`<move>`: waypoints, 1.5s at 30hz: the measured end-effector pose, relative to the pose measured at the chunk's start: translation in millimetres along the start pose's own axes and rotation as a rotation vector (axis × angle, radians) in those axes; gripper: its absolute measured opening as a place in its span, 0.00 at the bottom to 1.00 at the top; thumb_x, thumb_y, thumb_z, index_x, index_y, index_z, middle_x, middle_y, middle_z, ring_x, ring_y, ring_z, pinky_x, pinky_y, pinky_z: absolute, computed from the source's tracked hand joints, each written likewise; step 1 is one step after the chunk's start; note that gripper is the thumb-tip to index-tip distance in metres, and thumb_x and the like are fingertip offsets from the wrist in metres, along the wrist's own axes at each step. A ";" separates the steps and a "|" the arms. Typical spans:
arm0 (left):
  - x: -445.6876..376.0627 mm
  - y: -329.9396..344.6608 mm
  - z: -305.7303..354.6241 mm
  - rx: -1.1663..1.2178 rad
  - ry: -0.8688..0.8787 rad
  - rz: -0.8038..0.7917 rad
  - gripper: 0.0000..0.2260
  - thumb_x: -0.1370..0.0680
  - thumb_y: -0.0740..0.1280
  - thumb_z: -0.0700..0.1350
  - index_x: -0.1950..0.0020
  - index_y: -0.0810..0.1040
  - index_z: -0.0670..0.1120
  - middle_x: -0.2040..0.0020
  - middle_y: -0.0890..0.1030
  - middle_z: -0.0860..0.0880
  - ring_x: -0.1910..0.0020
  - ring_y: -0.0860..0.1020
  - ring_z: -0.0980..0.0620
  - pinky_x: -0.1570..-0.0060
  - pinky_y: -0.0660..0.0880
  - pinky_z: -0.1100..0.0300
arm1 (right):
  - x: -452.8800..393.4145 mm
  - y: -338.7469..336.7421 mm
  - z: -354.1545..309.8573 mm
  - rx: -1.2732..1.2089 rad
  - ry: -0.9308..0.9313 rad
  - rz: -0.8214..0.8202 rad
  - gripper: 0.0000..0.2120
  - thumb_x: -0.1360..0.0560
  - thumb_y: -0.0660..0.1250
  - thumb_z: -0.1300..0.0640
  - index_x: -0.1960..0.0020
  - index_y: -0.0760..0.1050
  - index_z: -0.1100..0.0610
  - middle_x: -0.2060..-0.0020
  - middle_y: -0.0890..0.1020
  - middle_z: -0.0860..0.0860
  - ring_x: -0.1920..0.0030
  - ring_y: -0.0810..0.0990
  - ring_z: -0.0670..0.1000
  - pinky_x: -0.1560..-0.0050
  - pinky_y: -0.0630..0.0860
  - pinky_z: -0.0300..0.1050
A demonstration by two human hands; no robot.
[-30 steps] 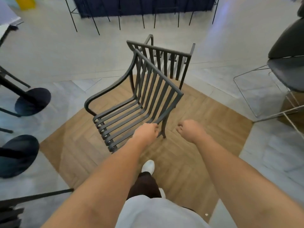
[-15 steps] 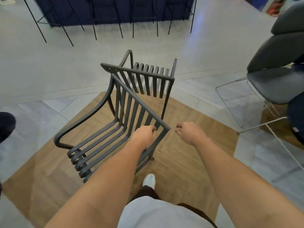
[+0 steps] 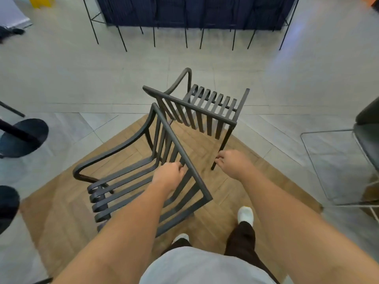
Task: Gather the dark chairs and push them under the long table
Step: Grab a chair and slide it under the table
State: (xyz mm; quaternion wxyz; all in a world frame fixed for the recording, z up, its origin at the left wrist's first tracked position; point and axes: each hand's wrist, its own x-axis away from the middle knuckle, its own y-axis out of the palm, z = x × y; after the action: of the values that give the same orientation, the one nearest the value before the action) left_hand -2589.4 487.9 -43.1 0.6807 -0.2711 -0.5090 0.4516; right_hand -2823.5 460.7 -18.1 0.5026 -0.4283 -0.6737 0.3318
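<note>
Seen from the head camera, two dark slatted chairs stand on the wooden floor patch (image 3: 242,144). The near chair (image 3: 131,181) sits at the patch's middle, its seat facing left. The far chair (image 3: 207,111) stands at the patch's far edge, its back corner close against the near chair's back.

The left hand (image 3: 168,177) curls its fingers over the top rail of the near chair's back and grips it. The right hand (image 3: 233,162) hangs right of that rail, by the far chair's rear leg, with fingers loosely curled and holding nothing; whether it touches the leg is unclear.

Beyond the patch, a long dark blue table (image 3: 192,11) on thin black legs spans the far side. Left of the patch lie two dark round bases (image 3: 26,136). Right of it stands one grey chair on a wire frame (image 3: 367,140). Two white shoes (image 3: 245,214) stand on the patch's near side.
</note>
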 end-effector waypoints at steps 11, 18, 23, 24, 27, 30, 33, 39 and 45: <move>-15.8 52.0 81.1 0.158 -0.539 0.102 0.13 0.15 0.57 0.52 0.42 0.78 0.48 0.49 0.82 0.46 0.50 0.80 0.44 0.55 0.77 0.51 | -84.3 -57.4 81.3 0.278 -0.361 -0.197 0.16 0.17 0.58 0.46 0.39 0.80 0.50 0.46 0.83 0.50 0.47 0.80 0.54 0.47 0.80 0.54; -17.5 52.2 91.8 0.291 -0.733 0.214 0.15 0.15 0.56 0.53 0.38 0.78 0.49 0.48 0.82 0.46 0.50 0.81 0.44 0.51 0.79 0.50 | -127.2 -75.5 60.3 0.326 -0.548 -0.228 0.16 0.16 0.58 0.46 0.36 0.79 0.50 0.47 0.83 0.50 0.49 0.81 0.54 0.47 0.80 0.52; -21.8 48.3 74.9 0.346 -0.811 0.286 0.16 0.15 0.57 0.55 0.35 0.78 0.51 0.48 0.83 0.48 0.51 0.81 0.48 0.55 0.78 0.54 | -150.3 -69.7 13.6 0.381 -0.657 -0.246 0.16 0.16 0.58 0.47 0.36 0.79 0.50 0.46 0.83 0.52 0.49 0.81 0.55 0.48 0.79 0.50; -22.0 47.9 71.1 0.360 -0.822 0.290 0.16 0.15 0.57 0.55 0.35 0.78 0.51 0.47 0.83 0.48 0.52 0.80 0.49 0.56 0.77 0.55 | -153.3 -69.7 2.9 0.401 -0.678 -0.257 0.16 0.16 0.58 0.47 0.35 0.79 0.50 0.46 0.83 0.52 0.48 0.81 0.55 0.48 0.79 0.51; -20.5 44.3 58.0 0.433 -0.850 0.319 0.15 0.15 0.58 0.54 0.33 0.78 0.51 0.47 0.83 0.48 0.54 0.80 0.51 0.55 0.79 0.56 | -164.6 -72.9 -31.7 0.447 -0.764 -0.264 0.17 0.16 0.59 0.48 0.31 0.76 0.50 0.44 0.83 0.54 0.45 0.81 0.57 0.46 0.80 0.53; -16.3 38.2 46.9 0.453 -0.887 0.341 0.15 0.15 0.58 0.55 0.34 0.78 0.51 0.46 0.83 0.48 0.51 0.81 0.50 0.54 0.77 0.57 | -176.8 -74.6 -62.9 0.447 -0.849 -0.279 0.17 0.16 0.58 0.48 0.29 0.74 0.49 0.40 0.82 0.53 0.42 0.80 0.57 0.44 0.79 0.53; -13.2 37.5 40.5 0.493 -0.914 0.351 0.16 0.15 0.57 0.55 0.33 0.78 0.51 0.44 0.83 0.48 0.48 0.82 0.48 0.51 0.79 0.54 | -186.3 -71.8 -88.5 0.486 -0.932 -0.296 0.17 0.17 0.59 0.46 0.30 0.73 0.48 0.40 0.81 0.52 0.42 0.80 0.56 0.44 0.79 0.54; -20.4 46.1 46.7 0.641 -0.986 0.379 0.16 0.15 0.57 0.54 0.33 0.78 0.51 0.45 0.84 0.49 0.51 0.81 0.50 0.54 0.78 0.57 | -206.7 -61.3 -125.8 0.652 -1.177 -0.339 0.18 0.18 0.63 0.47 0.31 0.74 0.49 0.38 0.78 0.50 0.40 0.77 0.54 0.46 0.77 0.49; -37.9 51.6 80.2 0.786 -1.128 0.459 0.16 0.15 0.57 0.56 0.34 0.79 0.51 0.44 0.84 0.49 0.51 0.81 0.50 0.51 0.80 0.52 | -232.3 -43.6 -141.3 0.834 -1.414 -0.454 0.20 0.21 0.65 0.42 0.32 0.76 0.47 0.41 0.78 0.49 0.40 0.75 0.52 0.43 0.77 0.51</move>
State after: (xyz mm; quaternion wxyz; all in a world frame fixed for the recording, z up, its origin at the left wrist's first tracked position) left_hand -2684.9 469.9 -76.0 0.2497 0.1677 -0.5130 0.8040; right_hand -2668.6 233.6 -32.3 0.1347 0.2454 -0.7214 0.6335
